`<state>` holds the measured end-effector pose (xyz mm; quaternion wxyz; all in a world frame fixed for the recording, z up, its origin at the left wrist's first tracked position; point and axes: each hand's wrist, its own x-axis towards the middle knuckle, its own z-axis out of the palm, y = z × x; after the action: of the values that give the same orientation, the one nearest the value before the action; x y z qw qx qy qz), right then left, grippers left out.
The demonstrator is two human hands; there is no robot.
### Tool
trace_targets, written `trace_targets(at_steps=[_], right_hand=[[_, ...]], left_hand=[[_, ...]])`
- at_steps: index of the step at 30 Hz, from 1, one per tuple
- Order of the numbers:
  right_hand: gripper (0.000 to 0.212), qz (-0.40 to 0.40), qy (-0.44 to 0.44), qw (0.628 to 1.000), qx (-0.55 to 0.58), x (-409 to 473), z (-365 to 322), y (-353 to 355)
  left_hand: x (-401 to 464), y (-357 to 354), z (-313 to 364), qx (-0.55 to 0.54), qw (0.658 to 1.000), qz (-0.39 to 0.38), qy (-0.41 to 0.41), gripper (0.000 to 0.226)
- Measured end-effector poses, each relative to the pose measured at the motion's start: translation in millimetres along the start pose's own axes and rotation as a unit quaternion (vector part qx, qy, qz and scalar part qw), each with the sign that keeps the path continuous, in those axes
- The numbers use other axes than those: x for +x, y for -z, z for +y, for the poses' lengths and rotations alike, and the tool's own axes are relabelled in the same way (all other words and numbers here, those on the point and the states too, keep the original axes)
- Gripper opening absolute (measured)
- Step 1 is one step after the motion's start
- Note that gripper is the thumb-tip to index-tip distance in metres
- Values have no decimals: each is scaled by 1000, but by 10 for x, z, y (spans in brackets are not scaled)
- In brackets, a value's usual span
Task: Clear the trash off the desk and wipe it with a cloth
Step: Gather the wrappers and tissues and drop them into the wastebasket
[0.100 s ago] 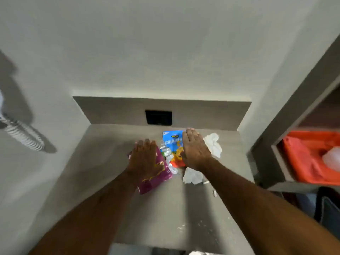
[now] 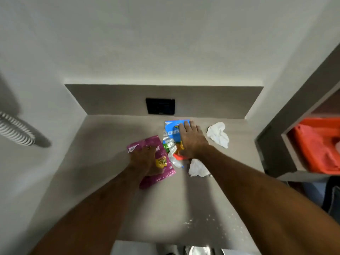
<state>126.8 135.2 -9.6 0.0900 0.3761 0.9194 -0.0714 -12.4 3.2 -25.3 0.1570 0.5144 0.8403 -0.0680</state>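
Note:
A grey desk point(image 2: 110, 144) carries a small heap of trash. My left hand point(image 2: 145, 159) lies on a purple snack packet point(image 2: 161, 173), fingers curled into it. My right hand point(image 2: 191, 138) rests flat on a blue snack packet point(image 2: 172, 129), fingers stretched toward the back wall. Between the two packets lie a crumpled clear wrapper point(image 2: 172, 146) and an orange scrap point(image 2: 179, 157). One crumpled white tissue point(image 2: 218, 134) sits right of my right hand, another point(image 2: 197, 168) beside my right wrist. Pale crumbs point(image 2: 207, 219) dot the near right of the desk. No cloth is in view.
A black wall socket point(image 2: 160, 106) sits in the back panel behind the trash. To the right, a shelf unit holds an orange bag point(image 2: 316, 144). A white coiled hose point(image 2: 16, 131) hangs on the left wall. Walls close the desk on the left, back and right.
My left hand's fingers have curled onto the purple packet. My right hand has slid further over the blue packet, away from the far tissue.

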Motion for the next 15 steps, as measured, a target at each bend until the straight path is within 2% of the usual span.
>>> trace_targets(at_steps=[2,4,6,7,9,11,13,14,15], right_hand=[[117,-48,0,999,-25,242,-47,-67],[120,-128,7,991,-49,442,-62,-116],[109,-159,33,984,-69,601,-101,-99],[97,-147,55,985,-70,653,-126,-102],[67,-100,88,989,-61,644,-168,-110],[43,-41,81,996,-26,544,-196,-115],[38,57,64,994,67,378,-259,-31],[37,135,53,979,142,227,-263,2],[37,234,50,946,217,43,-247,-29]], left_hand=[[94,-39,-79,-42,999,0,1,73],[177,-71,-163,-33,998,35,-28,53],[218,-82,-241,-42,994,72,-77,46],[231,-94,-279,-84,989,74,-93,42],[200,-149,-306,-107,980,119,-120,41],[102,-148,-318,-55,988,130,-69,48],[34,-65,-367,-85,980,183,-2,56],[-22,-25,-446,-129,963,237,7,62],[-107,-35,-567,-157,949,275,14,70]])
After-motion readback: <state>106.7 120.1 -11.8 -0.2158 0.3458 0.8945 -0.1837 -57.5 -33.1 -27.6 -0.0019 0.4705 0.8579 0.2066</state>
